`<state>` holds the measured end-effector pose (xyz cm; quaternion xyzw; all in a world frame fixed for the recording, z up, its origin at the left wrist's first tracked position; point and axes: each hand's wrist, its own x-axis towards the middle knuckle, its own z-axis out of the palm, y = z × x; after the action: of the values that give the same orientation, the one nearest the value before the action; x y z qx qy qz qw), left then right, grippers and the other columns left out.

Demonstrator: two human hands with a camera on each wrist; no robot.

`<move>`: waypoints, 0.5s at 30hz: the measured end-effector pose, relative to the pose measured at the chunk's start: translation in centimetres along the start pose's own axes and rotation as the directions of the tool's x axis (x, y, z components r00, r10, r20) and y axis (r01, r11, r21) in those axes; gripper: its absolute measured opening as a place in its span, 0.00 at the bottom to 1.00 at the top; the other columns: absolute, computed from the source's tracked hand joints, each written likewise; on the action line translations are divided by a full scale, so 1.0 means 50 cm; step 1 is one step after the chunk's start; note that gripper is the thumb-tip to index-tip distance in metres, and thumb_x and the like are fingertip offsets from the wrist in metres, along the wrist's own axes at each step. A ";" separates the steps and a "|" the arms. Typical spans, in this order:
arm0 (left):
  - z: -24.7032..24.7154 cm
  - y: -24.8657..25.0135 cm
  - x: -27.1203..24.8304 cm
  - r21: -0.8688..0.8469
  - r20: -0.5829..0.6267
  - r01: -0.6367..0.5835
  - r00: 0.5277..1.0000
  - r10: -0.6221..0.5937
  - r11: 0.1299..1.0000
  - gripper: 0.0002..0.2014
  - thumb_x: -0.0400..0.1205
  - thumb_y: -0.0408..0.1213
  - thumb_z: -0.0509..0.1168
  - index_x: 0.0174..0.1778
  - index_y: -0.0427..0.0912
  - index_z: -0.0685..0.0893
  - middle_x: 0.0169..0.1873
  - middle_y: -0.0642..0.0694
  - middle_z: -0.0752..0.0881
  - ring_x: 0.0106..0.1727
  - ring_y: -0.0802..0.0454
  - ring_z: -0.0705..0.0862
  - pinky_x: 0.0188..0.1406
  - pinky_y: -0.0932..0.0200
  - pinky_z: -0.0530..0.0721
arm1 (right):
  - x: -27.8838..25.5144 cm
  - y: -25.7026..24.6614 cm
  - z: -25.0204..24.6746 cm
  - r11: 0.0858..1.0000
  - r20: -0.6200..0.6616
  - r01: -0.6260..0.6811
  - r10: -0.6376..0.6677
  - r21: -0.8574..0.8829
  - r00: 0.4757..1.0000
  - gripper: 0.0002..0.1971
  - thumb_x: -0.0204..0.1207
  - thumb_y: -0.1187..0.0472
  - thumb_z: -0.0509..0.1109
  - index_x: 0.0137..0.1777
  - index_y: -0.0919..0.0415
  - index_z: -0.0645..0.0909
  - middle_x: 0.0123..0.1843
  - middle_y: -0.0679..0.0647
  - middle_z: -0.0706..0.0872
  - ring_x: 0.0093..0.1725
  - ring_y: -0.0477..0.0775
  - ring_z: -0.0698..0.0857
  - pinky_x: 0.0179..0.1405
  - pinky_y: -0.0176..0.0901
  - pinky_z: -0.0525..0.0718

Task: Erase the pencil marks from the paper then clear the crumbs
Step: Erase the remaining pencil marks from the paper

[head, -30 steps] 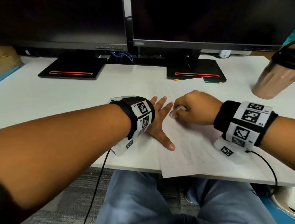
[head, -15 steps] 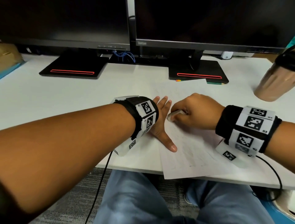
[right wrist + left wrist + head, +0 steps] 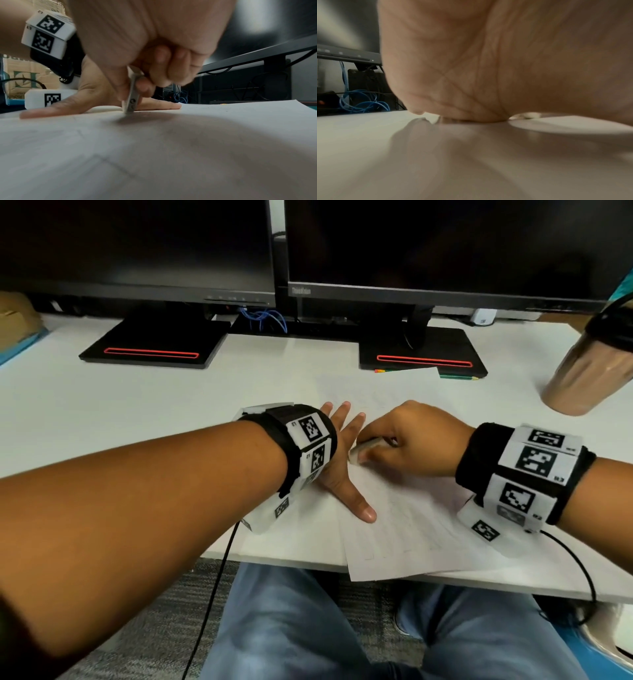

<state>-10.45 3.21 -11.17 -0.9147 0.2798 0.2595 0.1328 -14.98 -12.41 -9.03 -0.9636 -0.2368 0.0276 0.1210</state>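
Left hand (image 3: 342, 460) lies flat on the worktop (image 3: 137, 412), fingers straight & spread, thumb stretched out over the left edge of the paper (image 3: 404, 518), holding nothing, just pressing down. In the left wrist view only the palm (image 3: 488, 67) shows, its heel on the surface.

Right hand (image 3: 411, 440) is curled, thumb & fingers pinching a small whitish eraser (image 3: 364, 447). Right wrist view: eraser (image 3: 131, 100) stands nearly upright, slightly tilted, bottom end touching the paper (image 3: 223, 135) just beside the left hand's fingers (image 3: 154, 105). Faint pencil lines (image 3: 113, 165) cross the sheet nearer the camera; a few dark specks sit on the paper near the eraser tip, too small to tell more.

Paper lies at the worktop's near edge, right of center, near corner hanging a bit over that edge, far corner close to the right monitor's base (image 3: 421, 350). Brown tumbler w/ dark lid (image 3: 582, 371) stands at the right edge. Two dark monitors (image 3: 445, 244) along the far edge.
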 end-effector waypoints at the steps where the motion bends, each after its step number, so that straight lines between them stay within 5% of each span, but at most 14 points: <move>1: 0.000 0.001 -0.002 -0.007 -0.006 0.001 1.000 -0.001 1.000 0.78 0.50 0.85 0.66 0.83 0.53 0.25 0.83 0.44 0.24 0.85 0.38 0.29 0.81 0.31 0.38 | 0.002 0.003 -0.003 0.999 -0.022 -0.018 0.016 -0.051 1.000 0.09 0.79 0.50 0.69 0.55 0.41 0.87 0.36 0.41 0.88 0.34 0.42 0.81 0.35 0.41 0.78; 15: -0.002 -0.001 0.002 0.021 0.005 -0.006 1.000 0.005 1.000 0.80 0.46 0.86 0.64 0.83 0.53 0.24 0.84 0.45 0.25 0.85 0.36 0.29 0.81 0.30 0.40 | -0.009 -0.002 0.007 0.999 0.056 0.016 -0.019 0.050 0.998 0.08 0.77 0.46 0.70 0.50 0.43 0.88 0.31 0.44 0.86 0.30 0.43 0.81 0.34 0.44 0.81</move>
<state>-10.30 3.15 -11.15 -0.9118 0.2848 0.2591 0.1425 -15.46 -12.47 -9.36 -0.9570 -0.2477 0.0597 0.1385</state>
